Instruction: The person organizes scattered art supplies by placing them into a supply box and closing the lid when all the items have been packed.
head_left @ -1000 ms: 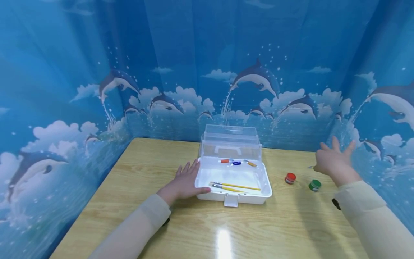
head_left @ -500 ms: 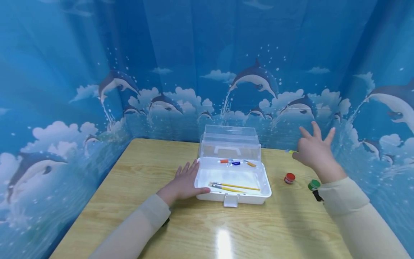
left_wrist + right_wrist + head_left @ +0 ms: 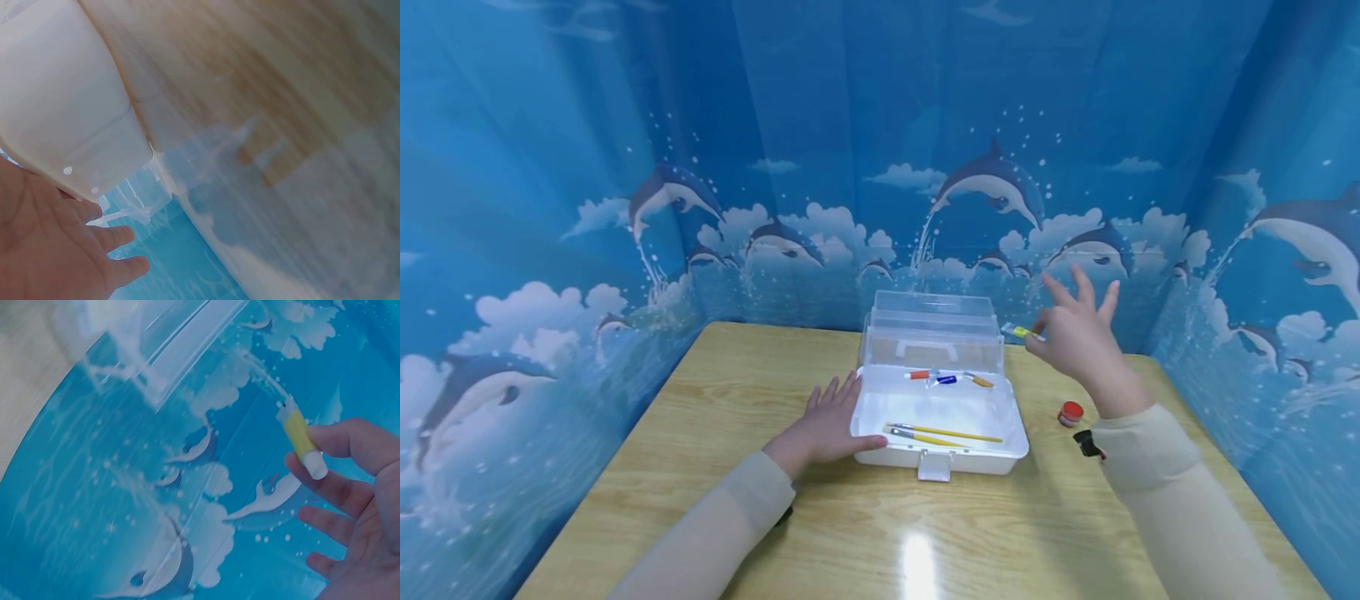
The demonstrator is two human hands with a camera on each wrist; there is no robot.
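Note:
My right hand (image 3: pixel 1086 346) is raised to the right of a white plastic box (image 3: pixel 887 457). Between thumb and forefinger it pinches a small yellow paint tube (image 3: pixel 299 434) with a white cap; the other fingers are spread. My left hand (image 3: pixel 829 421) rests against the box's left side, fingers straight and thumb across the front rim. Inside the box, two yellow-handled paintbrushes (image 3: pixel 951 432) lie near the front. Toward the back lie a small orange-labelled tube (image 3: pixel 919 375), a blue-labelled one (image 3: pixel 946 380) and a short ochre item (image 3: pixel 979 380), its kind unclear.
The box's clear lid (image 3: pixel 936 333) stands raised at the back. A small red-lidded jar (image 3: pixel 1071 414) stands on the wooden table (image 3: pixel 760 358) right of the box. A blue dolphin-print curtain (image 3: pixel 820 167) surrounds the table's back and sides.
My right hand has moved left toward the box with the yellow paint tube. Its arm now hides the green jar. My left hand has stayed in place on the box.

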